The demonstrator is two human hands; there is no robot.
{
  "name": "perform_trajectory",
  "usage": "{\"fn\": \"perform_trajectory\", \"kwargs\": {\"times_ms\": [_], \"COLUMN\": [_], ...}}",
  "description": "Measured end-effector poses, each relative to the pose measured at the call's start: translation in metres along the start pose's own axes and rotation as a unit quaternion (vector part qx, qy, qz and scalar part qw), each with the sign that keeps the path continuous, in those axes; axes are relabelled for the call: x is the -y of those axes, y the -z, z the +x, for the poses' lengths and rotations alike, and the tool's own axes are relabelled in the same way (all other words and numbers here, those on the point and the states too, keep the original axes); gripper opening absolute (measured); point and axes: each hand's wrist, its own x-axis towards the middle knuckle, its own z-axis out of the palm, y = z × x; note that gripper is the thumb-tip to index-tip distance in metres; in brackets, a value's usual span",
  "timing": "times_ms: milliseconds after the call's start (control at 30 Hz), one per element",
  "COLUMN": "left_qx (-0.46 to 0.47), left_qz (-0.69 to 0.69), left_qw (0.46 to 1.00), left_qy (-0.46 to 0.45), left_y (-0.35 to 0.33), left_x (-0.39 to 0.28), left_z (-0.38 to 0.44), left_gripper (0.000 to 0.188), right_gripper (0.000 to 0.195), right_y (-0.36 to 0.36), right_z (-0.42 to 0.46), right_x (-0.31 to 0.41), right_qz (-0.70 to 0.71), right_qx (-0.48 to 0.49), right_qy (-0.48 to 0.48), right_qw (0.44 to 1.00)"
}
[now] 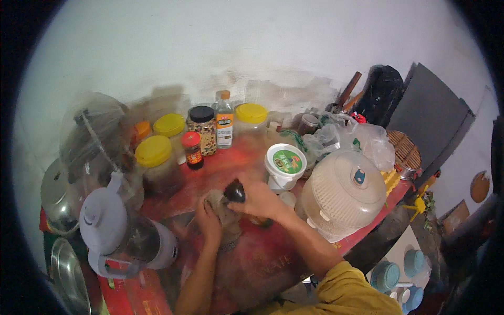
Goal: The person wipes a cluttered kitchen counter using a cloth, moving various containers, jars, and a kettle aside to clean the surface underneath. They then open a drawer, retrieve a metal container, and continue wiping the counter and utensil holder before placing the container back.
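Over the red table covering (236, 167), my right hand (256, 199) grips a glossy black, rounded object (235, 191), possibly a lid. My left hand (209, 220) curls around a pale greyish-beige item (220, 208). Blur and my fingers keep me from telling whether that item is a bag, a cloth or a jar. The black object is close above its right side; contact between them is unclear. Just beyond my right hand stands a white plastic tub (284, 167) with a green-labelled lid.
A clear-domed container (344, 189) stands right of my right arm. To the left is a glass-bodied appliance jug (130, 236) with a pale lid. Behind are yellow-lidded jars (153, 151), a red-capped sauce jar (192, 151), a clear bottle (225, 122) and plastic bags (354, 138).
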Motion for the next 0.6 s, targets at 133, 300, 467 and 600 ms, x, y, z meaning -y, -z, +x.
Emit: {"fn": "perform_trajectory", "kwargs": {"times_ms": [133,300,467,600], "left_qx": [-0.007,0.009,0.018,0.003], "left_qz": [-0.023,-0.004,0.029,0.02], "left_qw": [0.999,1.0,0.999,0.999], "left_qy": [-0.03,-0.023,-0.022,-0.025], "left_y": [-0.001,0.009,0.006,0.006], "left_x": [0.011,-0.01,-0.003,-0.004], "left_z": [-0.005,-0.007,-0.006,-0.007], "left_gripper": [0.029,0.03,0.03,0.028], "right_gripper": [0.067,0.073,0.074,0.073], "right_y": [0.046,0.152,0.214,0.212], "right_z": [0.042,0.085,0.131,0.145], "right_x": [0.01,0.006,-0.069,-0.107], "right_qz": [0.011,-0.038,-0.126,-0.212], "right_qx": [-0.251,-0.343,-0.423,-0.401], "right_qy": [0.104,0.03,-0.069,-0.19], "right_qw": [0.962,0.938,0.895,0.871]}}
